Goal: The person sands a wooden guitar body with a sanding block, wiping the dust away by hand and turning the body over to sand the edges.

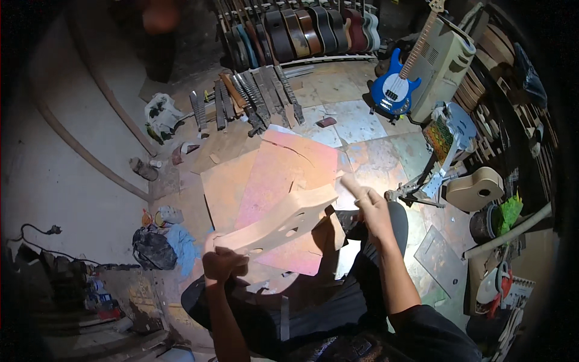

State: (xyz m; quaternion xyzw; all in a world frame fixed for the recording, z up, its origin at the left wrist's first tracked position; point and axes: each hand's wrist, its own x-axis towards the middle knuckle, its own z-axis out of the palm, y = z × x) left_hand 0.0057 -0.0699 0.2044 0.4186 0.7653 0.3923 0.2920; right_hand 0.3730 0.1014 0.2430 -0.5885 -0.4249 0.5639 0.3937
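A bare wooden electric guitar body (271,222), pale and unpainted with cut-outs in its face, is held tilted above my lap. My left hand (223,263) grips its left end, fingers curled round the edge. At the other end, my right hand (375,214) is closed on a short, tan, rod-like piece (351,184). This piece points up and left, close to the body's right edge; its exact kind is unclear. Below the guitar body, pink and orange sheets (289,175) cover part of the floor.
Several guitars (295,33) stand in a rack at the back. Guitar necks (253,93) lie before it. A blue bass guitar (395,84) stands back right, an unfinished acoustic guitar (476,187) at right. A black bag (154,248) sits by the left wall.
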